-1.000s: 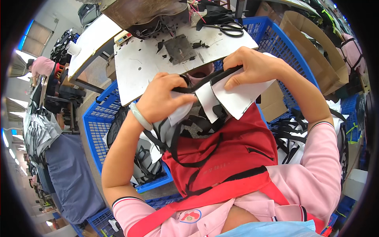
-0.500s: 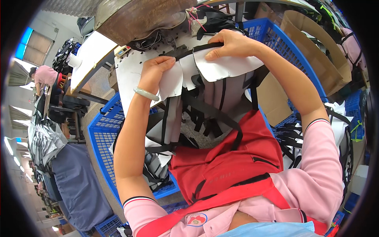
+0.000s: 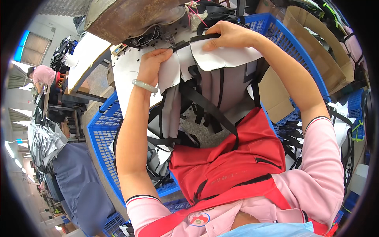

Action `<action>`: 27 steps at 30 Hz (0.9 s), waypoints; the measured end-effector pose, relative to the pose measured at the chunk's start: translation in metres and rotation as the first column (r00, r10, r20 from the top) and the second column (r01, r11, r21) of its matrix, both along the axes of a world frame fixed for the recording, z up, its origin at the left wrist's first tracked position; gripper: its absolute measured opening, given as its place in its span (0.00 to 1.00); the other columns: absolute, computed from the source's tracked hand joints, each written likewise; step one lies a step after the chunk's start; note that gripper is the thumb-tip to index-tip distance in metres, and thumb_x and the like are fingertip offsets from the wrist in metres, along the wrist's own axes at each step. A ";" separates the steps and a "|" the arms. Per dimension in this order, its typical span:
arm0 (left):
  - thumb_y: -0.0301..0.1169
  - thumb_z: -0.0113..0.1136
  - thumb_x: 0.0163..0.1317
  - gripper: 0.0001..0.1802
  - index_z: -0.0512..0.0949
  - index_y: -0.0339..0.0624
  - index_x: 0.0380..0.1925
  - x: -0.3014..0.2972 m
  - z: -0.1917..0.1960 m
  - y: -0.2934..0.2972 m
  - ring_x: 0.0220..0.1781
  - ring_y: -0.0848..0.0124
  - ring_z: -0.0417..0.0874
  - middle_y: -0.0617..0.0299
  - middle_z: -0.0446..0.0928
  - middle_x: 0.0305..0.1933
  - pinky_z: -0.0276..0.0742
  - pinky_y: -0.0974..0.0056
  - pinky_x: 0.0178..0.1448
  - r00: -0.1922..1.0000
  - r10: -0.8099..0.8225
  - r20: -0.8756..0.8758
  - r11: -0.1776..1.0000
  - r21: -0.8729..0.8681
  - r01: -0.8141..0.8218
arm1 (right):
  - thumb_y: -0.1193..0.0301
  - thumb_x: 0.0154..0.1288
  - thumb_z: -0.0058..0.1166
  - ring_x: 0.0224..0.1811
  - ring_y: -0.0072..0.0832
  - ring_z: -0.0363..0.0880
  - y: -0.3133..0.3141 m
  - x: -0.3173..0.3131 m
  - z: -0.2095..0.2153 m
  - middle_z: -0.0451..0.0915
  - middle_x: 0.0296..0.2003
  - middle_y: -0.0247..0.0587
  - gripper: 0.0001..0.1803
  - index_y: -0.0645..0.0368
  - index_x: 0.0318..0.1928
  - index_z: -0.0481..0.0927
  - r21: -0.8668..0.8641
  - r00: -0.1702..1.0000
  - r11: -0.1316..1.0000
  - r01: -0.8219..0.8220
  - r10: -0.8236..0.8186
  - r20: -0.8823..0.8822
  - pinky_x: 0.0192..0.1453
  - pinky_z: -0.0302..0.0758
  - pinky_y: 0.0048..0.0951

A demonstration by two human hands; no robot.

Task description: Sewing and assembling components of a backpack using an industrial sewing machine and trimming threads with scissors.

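Textile workshop here: strapped fabric pieces [image 3: 162, 154] filling blue crates [image 3: 103, 146], silvery sheets [image 3: 45, 138] stacked alongside, a co-worker [image 3: 44, 74] bending beyond!

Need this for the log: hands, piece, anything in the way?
Left hand, right hand pinching top edge. White-and-grey piece spread between them. Possible snag: black strap hanging before red apron.

Smooth white panels [image 3: 227, 57] and matt grey cloth [image 3: 209, 85] hang beyond my red fabric apron [image 3: 254, 136], a blue plastic basket [image 3: 100, 128] to its left, matt cardboard [image 3: 316, 49] beyond and right, rust-mottled metal housing [image 3: 130, 17] farthest.
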State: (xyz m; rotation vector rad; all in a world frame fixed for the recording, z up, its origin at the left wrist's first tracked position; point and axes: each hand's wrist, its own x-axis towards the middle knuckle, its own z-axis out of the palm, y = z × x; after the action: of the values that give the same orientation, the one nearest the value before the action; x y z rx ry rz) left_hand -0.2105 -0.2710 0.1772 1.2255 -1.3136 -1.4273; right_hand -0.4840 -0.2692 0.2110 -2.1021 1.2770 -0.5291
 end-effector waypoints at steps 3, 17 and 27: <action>0.29 0.65 0.59 0.13 0.81 0.30 0.41 0.003 -0.003 -0.002 0.35 0.74 0.79 0.60 0.80 0.35 0.73 0.71 0.39 0.999 0.029 -0.038 1.000 0.006 -0.029 | 0.52 0.54 0.66 0.33 0.21 0.74 -0.003 0.004 0.001 0.79 0.30 0.36 0.30 0.66 0.46 0.81 0.033 1.000 0.999 -0.024 0.024 -0.001 0.40 0.72 0.27; 0.31 0.60 0.60 0.09 0.75 0.45 0.22 0.033 -0.026 0.082 0.26 0.83 0.60 0.77 0.65 0.22 0.54 0.72 0.29 0.918 -0.163 0.362 0.948 -0.202 0.247 | 0.62 0.63 0.56 0.45 0.33 0.78 0.093 -0.071 -0.017 0.81 0.44 0.51 0.22 0.68 0.50 0.77 0.066 0.990 0.989 -0.135 0.132 0.043 0.50 0.74 0.35; 0.21 0.60 0.56 0.03 0.76 0.32 0.26 0.008 -0.089 0.156 0.30 0.77 0.68 0.67 0.68 0.26 0.62 0.73 0.37 0.819 -0.440 0.368 0.842 -0.148 0.519 | 0.51 0.59 0.61 0.42 0.34 0.82 0.285 -0.192 0.107 0.83 0.39 0.48 0.26 0.62 0.43 0.82 -0.618 0.805 0.567 0.545 -0.560 0.195 0.46 0.75 0.34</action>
State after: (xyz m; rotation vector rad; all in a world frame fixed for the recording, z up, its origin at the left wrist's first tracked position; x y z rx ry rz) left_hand -0.2020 -0.1151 0.0878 1.0236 -2.0821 -1.3780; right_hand -0.6755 0.0156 0.3179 -2.1758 2.0069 -1.4173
